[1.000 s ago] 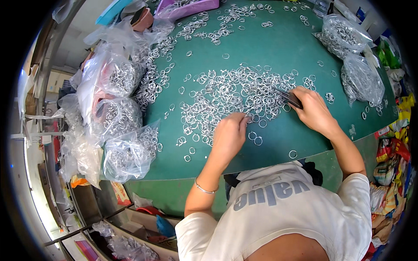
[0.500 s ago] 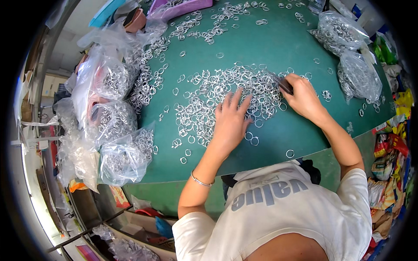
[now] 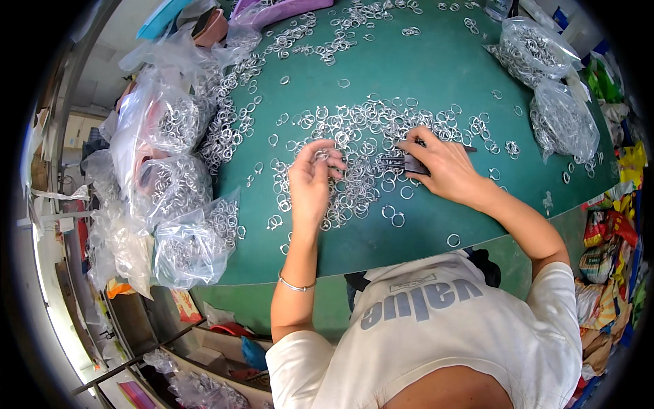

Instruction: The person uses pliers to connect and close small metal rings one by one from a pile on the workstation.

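Many small silver metal rings (image 3: 354,194) lie in a loose heap on the green tabletop (image 3: 409,238). My right hand (image 3: 443,167) grips a dark fork (image 3: 407,164), its tines pointing left over the rings and its handle end showing past my knuckles. At the heap's left side, my left hand (image 3: 311,180) is turned palm inward, its fingers loosely curved and apart. Some rings show in the gap by its fingertips; whether any of them touches the hand I cannot tell. A silver bangle (image 3: 298,283) circles my left wrist.
Clear plastic bags of rings (image 3: 191,238) line the table's left edge, beside another strip of loose rings (image 3: 228,129). More ring-filled bags (image 3: 562,119) stand at the right. A purple tray (image 3: 283,12) and a pink container (image 3: 211,28) are at the back left.
My left hand has moved left and turned from palm down to palm inward. My right hand has brought the fork left and nearer, and rings at the heap's right have shifted.
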The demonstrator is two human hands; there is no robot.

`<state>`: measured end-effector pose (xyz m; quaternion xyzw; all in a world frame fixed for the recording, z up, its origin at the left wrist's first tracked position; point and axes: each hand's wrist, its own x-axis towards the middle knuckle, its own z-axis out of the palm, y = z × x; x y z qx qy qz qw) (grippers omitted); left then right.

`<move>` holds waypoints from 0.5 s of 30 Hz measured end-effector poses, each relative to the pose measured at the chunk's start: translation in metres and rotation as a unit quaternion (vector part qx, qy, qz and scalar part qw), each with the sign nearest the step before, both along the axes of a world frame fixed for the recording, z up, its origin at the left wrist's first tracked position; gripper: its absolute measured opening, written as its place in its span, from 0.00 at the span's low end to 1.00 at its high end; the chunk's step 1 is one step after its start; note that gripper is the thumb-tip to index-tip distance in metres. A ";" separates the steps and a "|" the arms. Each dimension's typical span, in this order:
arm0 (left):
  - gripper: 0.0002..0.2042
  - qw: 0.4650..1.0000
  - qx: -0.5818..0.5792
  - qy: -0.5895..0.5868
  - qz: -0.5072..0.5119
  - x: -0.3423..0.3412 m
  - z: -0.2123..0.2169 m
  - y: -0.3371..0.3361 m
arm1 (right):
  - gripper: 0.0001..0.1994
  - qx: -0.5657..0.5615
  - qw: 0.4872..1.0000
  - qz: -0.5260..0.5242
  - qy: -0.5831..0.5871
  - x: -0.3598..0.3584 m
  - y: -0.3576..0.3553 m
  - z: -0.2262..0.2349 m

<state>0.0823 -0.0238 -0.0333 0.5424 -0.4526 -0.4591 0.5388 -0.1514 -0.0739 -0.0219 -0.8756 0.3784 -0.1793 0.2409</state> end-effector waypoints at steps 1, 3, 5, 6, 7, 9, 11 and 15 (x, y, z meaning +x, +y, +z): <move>0.14 1.000 -0.005 0.015 0.016 0.001 0.000 0.001 | 0.15 -0.011 1.000 0.014 0.012 0.002 -0.002 -0.002; 0.16 0.998 -0.016 0.046 0.047 0.002 0.001 0.004 | 0.14 -0.032 0.998 0.003 0.063 0.002 -0.008 -0.004; 0.20 0.985 -0.057 -0.162 0.019 0.002 0.004 0.012 | 0.13 -0.054 0.990 -0.025 0.131 -0.005 -0.015 -0.007; 0.22 0.962 -0.076 -0.263 0.003 0.001 0.007 0.018 | 0.11 -0.060 0.987 -0.056 0.142 -0.009 -0.016 -0.006; 0.25 0.928 -0.095 -0.361 -0.012 -0.001 0.009 0.022 | 0.11 -0.068 0.986 -0.082 0.132 -0.010 -0.016 -0.005; 0.29 0.893 -0.077 -0.437 -0.074 -0.012 0.009 0.032 | 0.11 -0.083 0.982 -0.130 0.112 -0.009 -0.014 0.003; 0.28 0.820 -0.080 -0.553 -0.121 -0.026 0.006 0.037 | 0.12 -0.099 0.992 -0.078 0.021 0.000 -0.013 0.001; 0.21 0.853 -0.078 -0.511 -0.075 -0.030 0.002 0.033 | 0.16 -0.048 0.999 0.025 0.000 0.025 -0.006 -0.003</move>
